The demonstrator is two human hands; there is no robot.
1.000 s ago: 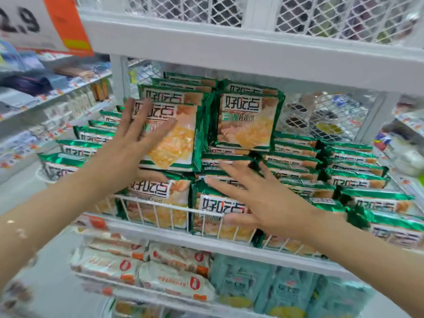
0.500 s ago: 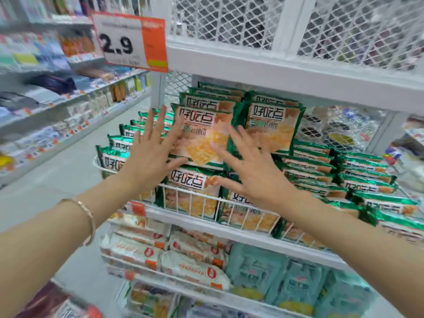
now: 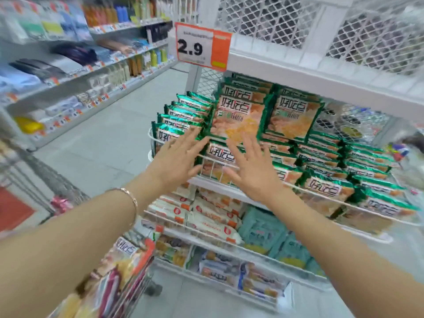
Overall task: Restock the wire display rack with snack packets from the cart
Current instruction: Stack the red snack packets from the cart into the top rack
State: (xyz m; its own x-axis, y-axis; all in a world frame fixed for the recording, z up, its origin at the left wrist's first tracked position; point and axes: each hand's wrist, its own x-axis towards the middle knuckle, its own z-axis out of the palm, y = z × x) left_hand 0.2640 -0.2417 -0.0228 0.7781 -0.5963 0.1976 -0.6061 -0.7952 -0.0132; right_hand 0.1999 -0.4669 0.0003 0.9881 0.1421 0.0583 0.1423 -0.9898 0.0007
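Note:
Green-edged snack packets (image 3: 291, 118) fill the white wire display rack (image 3: 270, 65), some standing upright at the back, others stacked flat. My left hand (image 3: 177, 159) is spread flat in front of the stacked packets at the rack's left end. My right hand (image 3: 254, 171) is spread too, just in front of the front wire rail and below the upright packet (image 3: 238, 118). Neither hand holds anything. The cart (image 3: 128, 269) at the lower left carries red-edged snack packets.
Lower rack tiers hold white packets (image 3: 206, 216), teal packets (image 3: 263, 230) and other snacks. A 2.9 price sign (image 3: 202, 47) hangs at the rack's top left corner. Store shelving (image 3: 75, 72) runs along the left, with open aisle floor (image 3: 114, 138) between.
Both hands have drawn back from the upright packets toward me and lowered. The view has swung left and down, bringing the cart and the aisle into sight.

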